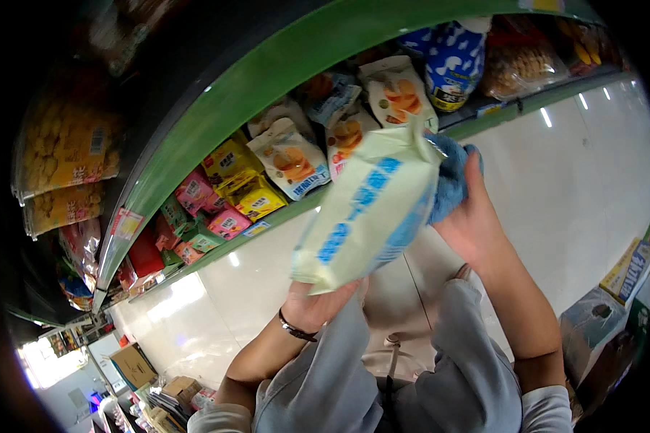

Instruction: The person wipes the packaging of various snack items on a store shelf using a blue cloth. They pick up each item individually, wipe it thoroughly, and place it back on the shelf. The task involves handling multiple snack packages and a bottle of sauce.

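A pale green snack bag (368,200) with blue printed writing is held up at a slant before me, slightly blurred. My left hand (325,303) grips its lower end from beneath; a dark-strapped watch is on that wrist. In my right hand (474,227) a blue cloth (450,176) is bunched against the bag's upper right side. Part of my right hand's fingers is hidden behind the cloth. Just beyond the bag, white snack bags (291,159) with pictures of biscuits stand on the lower shelf.
A green shelf edge (260,70) curves above the lower shelf. Yellow packets (257,197) and pink packets (228,223) lie left of the white bags; a blue bag (455,65) stands to their right. Cartons (593,325) are at the right, cardboard boxes (134,365) at lower left.
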`<state>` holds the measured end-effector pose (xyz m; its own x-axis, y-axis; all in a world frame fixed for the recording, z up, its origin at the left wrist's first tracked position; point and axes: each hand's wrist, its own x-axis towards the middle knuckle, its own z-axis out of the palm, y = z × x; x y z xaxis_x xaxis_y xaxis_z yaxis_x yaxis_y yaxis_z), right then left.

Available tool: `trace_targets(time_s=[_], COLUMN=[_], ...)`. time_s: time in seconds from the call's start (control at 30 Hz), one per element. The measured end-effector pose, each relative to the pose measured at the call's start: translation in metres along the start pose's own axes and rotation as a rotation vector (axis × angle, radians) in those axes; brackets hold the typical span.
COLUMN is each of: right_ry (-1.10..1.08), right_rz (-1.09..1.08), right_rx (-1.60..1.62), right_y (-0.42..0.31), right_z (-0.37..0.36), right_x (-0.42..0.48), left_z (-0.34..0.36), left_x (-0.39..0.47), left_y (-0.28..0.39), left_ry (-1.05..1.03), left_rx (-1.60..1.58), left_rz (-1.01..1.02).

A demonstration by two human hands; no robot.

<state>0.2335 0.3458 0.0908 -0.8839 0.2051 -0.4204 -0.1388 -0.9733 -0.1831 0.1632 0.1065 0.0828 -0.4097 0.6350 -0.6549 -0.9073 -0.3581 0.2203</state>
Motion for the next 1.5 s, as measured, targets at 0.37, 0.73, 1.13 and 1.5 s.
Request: trace_targets(time_s=[0.37,0.73,1.13,1.5], right_ry=[0.166,0.125,0.089,0.253], right_rz=[-0.282,-0.195,-0.287,-0.304], right_rx=[-0.935,-0.905,-0.777,-0.848], right_y=[-0.058,-0.078,-0.08,-0.08], right_z=[-0.002,-0.023,-0.026,-0.014], right_x=[-0.062,-0.073,-0.083,-0.082], left_z=[0.067,0.1,0.089,0.087], left_x=[0.024,0.017,0.018,0.03], left_y=[-0.047,-0.084,-0.078,-0.069], left_ry=[-0.533,-0.407,-0.336,-0.131], left_rx=[0.428,0.914,0.153,0.371], left_rz=[-0.455,-0.419,-0.645,-0.289])
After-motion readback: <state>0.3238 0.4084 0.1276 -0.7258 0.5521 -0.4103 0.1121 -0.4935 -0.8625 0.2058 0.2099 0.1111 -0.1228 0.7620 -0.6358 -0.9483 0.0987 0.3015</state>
